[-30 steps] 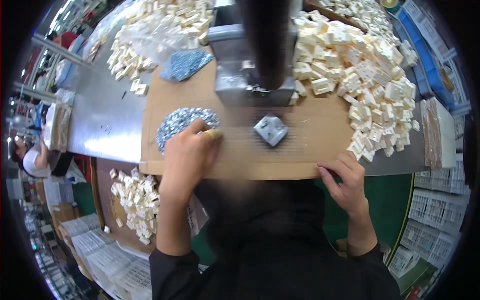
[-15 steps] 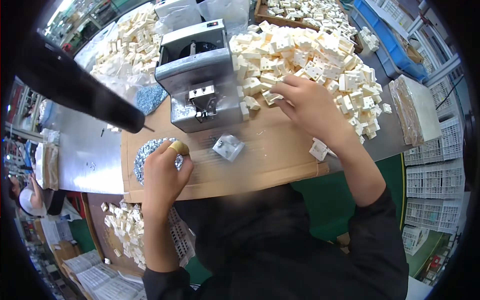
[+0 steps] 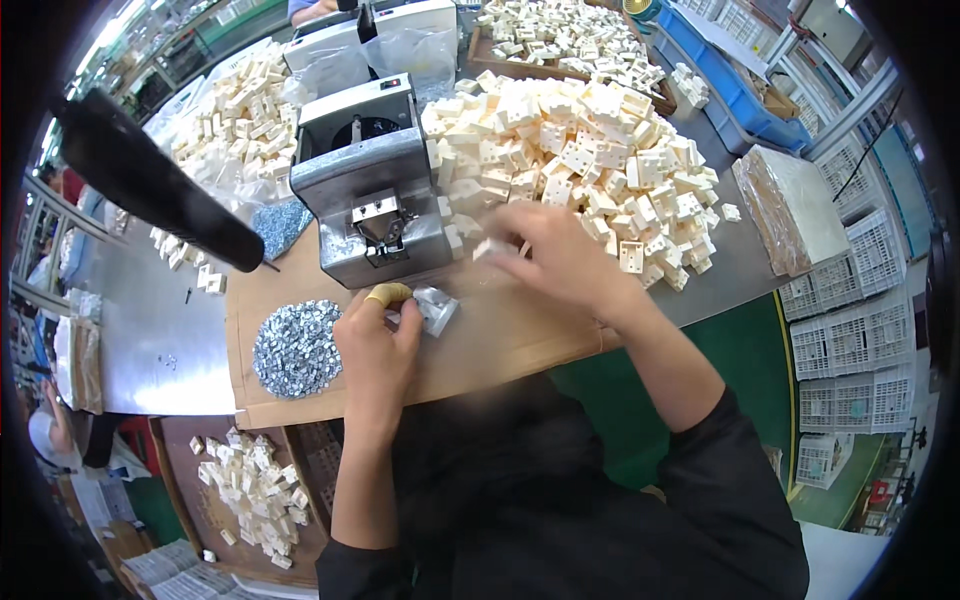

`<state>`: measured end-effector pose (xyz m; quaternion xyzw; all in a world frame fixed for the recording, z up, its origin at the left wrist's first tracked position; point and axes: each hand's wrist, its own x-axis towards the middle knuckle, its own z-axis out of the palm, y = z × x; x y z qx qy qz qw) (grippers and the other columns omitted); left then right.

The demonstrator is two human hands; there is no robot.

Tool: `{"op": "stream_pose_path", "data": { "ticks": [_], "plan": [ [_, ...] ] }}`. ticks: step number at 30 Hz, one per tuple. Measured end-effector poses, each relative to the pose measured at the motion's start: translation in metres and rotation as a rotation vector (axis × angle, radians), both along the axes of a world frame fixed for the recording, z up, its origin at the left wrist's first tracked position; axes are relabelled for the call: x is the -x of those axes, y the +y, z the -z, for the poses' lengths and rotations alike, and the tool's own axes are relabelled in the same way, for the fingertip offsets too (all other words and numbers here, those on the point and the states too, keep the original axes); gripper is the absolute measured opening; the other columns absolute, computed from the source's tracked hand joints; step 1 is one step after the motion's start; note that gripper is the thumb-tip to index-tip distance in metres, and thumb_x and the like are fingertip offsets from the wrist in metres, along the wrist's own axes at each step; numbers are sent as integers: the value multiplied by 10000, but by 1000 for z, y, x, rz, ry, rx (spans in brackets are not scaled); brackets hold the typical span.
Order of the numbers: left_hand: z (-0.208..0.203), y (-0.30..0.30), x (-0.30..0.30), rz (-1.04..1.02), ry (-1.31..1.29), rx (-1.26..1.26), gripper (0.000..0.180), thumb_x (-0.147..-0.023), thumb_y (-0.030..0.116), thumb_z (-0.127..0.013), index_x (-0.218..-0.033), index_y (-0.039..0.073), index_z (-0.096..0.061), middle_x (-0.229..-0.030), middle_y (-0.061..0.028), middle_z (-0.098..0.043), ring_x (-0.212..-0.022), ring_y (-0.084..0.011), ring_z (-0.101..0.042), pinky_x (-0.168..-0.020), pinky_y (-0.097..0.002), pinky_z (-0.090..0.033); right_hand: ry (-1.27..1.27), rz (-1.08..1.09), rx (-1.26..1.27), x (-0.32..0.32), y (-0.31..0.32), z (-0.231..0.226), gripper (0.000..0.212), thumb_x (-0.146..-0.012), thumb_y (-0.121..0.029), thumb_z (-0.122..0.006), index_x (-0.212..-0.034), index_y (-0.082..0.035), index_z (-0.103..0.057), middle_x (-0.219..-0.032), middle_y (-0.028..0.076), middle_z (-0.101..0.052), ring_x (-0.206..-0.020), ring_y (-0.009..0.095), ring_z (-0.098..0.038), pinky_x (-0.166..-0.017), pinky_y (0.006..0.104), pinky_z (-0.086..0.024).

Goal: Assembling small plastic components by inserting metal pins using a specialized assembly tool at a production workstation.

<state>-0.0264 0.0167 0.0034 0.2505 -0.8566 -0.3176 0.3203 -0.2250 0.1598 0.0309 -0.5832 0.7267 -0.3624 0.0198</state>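
My left hand (image 3: 380, 340), a yellow cover on one finger, is pinched closed beside a small clear-and-white block (image 3: 437, 311) on the cardboard (image 3: 480, 345). Whatever sits between those fingertips is too small to make out. My right hand (image 3: 560, 255), smeared by motion, grips a small cream plastic housing (image 3: 488, 249) just above the board. Behind both stands a grey metal screw feeder (image 3: 385, 200). Left of my left hand lies a round heap of small shiny metal pieces (image 3: 298, 350). A black electric screwdriver (image 3: 165, 185) hangs at the upper left, its bit pointing down.
A large heap of cream plastic housings (image 3: 590, 165) spreads to the right of the feeder. More housings (image 3: 235, 120) lie at the far left. A blue crate (image 3: 740, 80) and a wrapped stack (image 3: 790, 210) stand at the right. Below the table's left edge is a tray (image 3: 190, 470) with loose housings.
My left hand has gone from the metal-piece heap right to the clear-and-white block. My right hand has drawn back from the housing heap, moving left and nearer, with a housing in its fingers.
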Motion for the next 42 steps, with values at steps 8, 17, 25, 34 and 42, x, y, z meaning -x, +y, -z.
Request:
{"op": "stream_pose_path", "data": {
  "ticks": [8,17,25,34,42],
  "plan": [
    [4,7,-5,-56,-56,-52,107,-847,59,-735,-940,5,-742,-823,-157,-673,-689,-310,-673,-648,-400,-531,-55,-1,58,-44,-11,12,215,-884,-208,-757,-1035,-61,-717,-949,144,-690,-821,315,-683,-734,410,-543],
    [11,6,-9,-58,-15,47,116,-862,55,-763,-964,2,-751,-828,-136,-643,-632,-249,-661,-600,-358,-516,-34,-29,162,-55,-44,20,220,-865,-135,-769,-1037,-14,-706,-943,138,-699,-782,298,-695,-723,394,-564],
    [6,12,-7,-117,-1,15,101,-857,62,-773,-937,7,-745,-818,-129,-647,-643,-243,-660,-600,-350,-519,-136,-96,118,-55,-35,21,179,-863,-76,-736,-1034,-27,-712,-921,141,-692,-828,334,-682,-726,419,-554],
    [6,13,-10,-169,-14,-108,83,-794,82,-749,-871,64,-724,-802,-110,-632,-711,-318,-681,-639,-419,-530,108,-164,239,-69,-31,26,236,-791,-58,-784,-1017,-39,-718,-885,91,-658,-777,285,-650,-693,401,-549],
    [-27,7,-33,96,-345,-64,653,-749,176,-844,-1328,-23,-617,-1099,-169,-605,-984,-319,-636,-847,-405,-523,219,-342,148,-47,-38,-2,314,-790,-124,-821,-1075,-32,-726,-997,85,-691,-906,260,-676,-768,371,-557]
  ]
}}
